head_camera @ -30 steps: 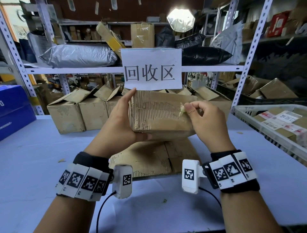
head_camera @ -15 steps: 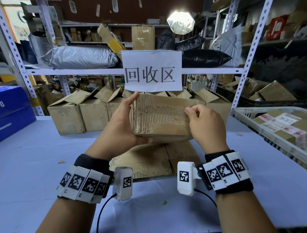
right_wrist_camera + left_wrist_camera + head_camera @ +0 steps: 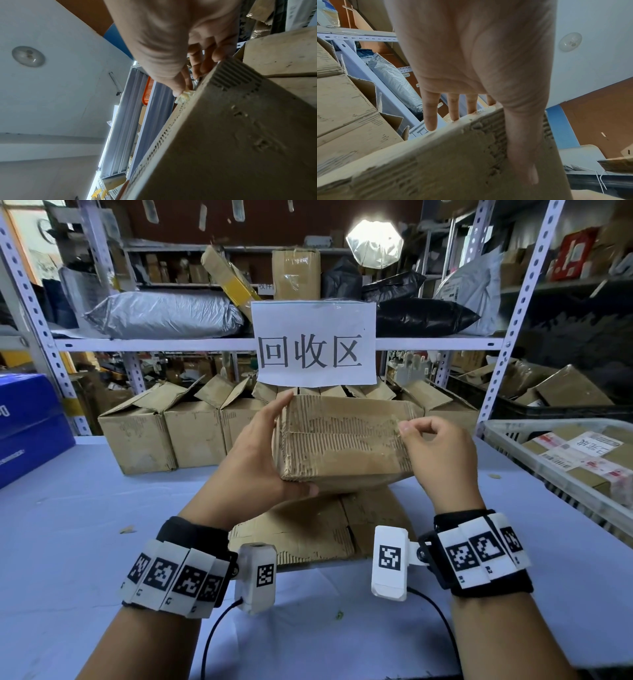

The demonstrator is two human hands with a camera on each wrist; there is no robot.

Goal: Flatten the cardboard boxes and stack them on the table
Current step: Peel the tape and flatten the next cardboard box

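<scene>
I hold the worn brown corrugated cardboard box (image 3: 342, 440) up off the pale blue table (image 3: 85, 525), in front of my chest, above the flattened brown cardboard sheet (image 3: 308, 529) that already lies there. The box is closed, its outer paper peeled off so the ribs show. I judge it light and likely empty, stiff along the ribs but soft and crumbly at the scuffed edges, so it should give way at the seams once the tape is off. The best hold is across an end face and the bottom, as my left hand (image 3: 257, 460) has it: palm against the left end, four fingers straight up along it past the top edge, thumb pressed under the bottom.

My right hand (image 3: 435, 453) is at the right end of the top face. Thumb and forefinger pinch a crumpled scrap of yellowish clear tape (image 3: 185, 96) at the seam, and the other fingers curl against the box's corner. A pull along the seam looks right; a jerk would likely tear the tape off short.

Behind the box stands a row of open brown cardboard boxes (image 3: 164, 433), under a white paper sign with black characters (image 3: 313, 344) hung on the metal shelf. To my right a white wire basket (image 3: 513, 453) holds labelled parcels.
</scene>
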